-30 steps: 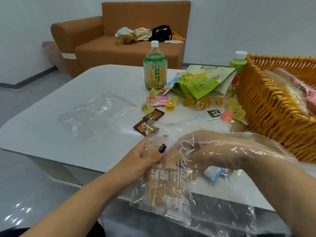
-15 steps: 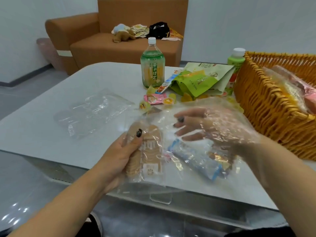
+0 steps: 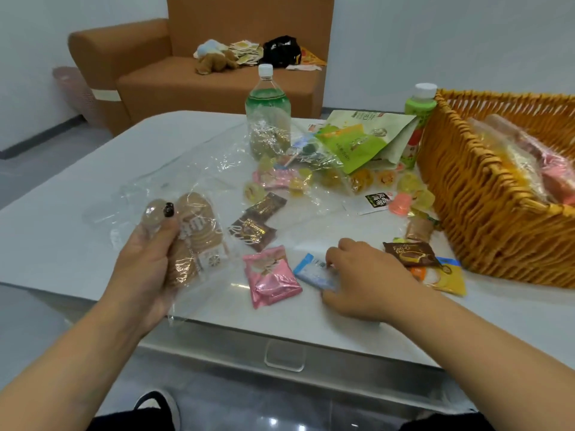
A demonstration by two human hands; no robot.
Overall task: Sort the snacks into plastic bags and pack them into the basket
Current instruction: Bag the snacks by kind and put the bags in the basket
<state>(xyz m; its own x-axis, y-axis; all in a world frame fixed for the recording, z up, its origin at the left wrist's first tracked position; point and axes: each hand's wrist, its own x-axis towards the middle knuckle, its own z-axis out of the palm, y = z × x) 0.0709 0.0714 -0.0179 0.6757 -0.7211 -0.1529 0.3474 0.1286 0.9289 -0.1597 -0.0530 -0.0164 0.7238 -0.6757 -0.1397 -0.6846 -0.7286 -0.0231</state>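
**A:** At the worktop's near edge, left hand [image 3: 149,259] fingers are clamped on the clear plastic bag [image 3: 199,194] with the biscuit pack [image 3: 194,234] inside. Right hand [image 3: 364,278] fingers curl on the blue packet [image 3: 314,270].

**B:** Risk imo: the bag mouth hangs floppy, so the packet could miss it. The basket [image 3: 485,213] sits far right.

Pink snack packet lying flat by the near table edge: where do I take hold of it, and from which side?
Pinch the pink packet by its near crimped end, coming from the table edge. It lies flat and puffed in the middle, so the thin seam probably gives the fingers purchase. The right hand on the blue packet crowds the right side.
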